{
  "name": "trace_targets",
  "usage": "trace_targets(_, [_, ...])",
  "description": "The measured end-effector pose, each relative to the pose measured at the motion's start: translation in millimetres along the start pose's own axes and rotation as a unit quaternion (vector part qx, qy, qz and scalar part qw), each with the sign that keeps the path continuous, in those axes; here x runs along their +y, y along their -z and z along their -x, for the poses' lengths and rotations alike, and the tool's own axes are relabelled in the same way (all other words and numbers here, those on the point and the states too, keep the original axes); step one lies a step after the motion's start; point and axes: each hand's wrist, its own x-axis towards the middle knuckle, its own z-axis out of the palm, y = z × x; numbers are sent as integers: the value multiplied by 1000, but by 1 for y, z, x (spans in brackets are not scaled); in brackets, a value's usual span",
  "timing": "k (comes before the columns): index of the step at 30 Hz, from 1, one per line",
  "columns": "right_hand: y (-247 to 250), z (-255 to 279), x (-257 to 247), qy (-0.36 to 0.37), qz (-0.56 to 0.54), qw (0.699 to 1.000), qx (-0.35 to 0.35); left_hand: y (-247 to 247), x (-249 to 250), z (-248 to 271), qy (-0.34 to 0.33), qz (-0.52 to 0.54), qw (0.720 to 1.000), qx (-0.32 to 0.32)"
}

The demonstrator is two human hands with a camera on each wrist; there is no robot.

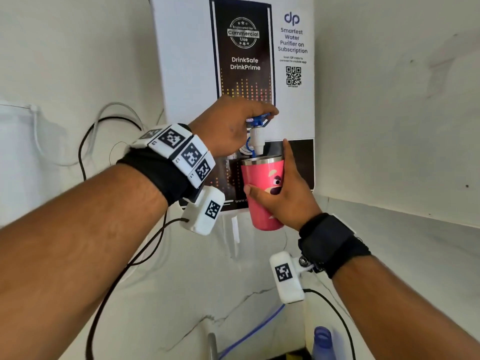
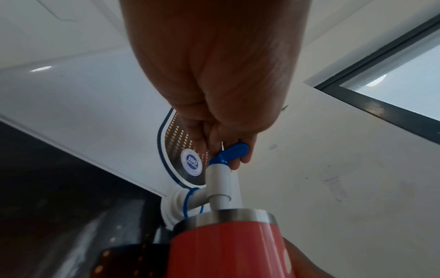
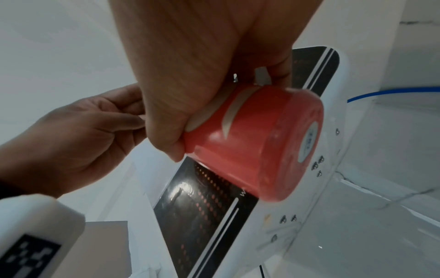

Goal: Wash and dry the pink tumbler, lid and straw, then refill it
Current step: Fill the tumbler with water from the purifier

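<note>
Under the purifier's white spout [image 1: 257,141], the pink tumbler [image 1: 262,193] is gripped by the right hand [image 1: 288,193]; the blue tap lever [image 1: 259,119] is pinched by the left hand [image 1: 231,126]. The rim should be kept centred beneath the spout.

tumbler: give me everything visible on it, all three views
The tumbler is a tapered pink cup with a cartoon face print and a bare steel-looking rim band; it looks like painted metal. No lid or straw is on it. Its flat base carries a small round sticker. It is held upright off the counter, mouth right under the white tap spout of the wall purifier. The right hand wraps its lower body in a firm grip. Whether there is water inside cannot be seen.
</note>
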Motion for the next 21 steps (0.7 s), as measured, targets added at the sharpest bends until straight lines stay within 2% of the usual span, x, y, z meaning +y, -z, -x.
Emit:
trace_targets(4, [-9,2,9,16,-6,1000,14,3,2,11,-9,-10,1000,13])
trace_targets(11, [-19,10,16,15,-11,999,36,-1,0,17,12,4,999,37])
trace_targets(21, [-24,12,22,25,-19,999,44,-14,-11,14,-25,63,993,99])
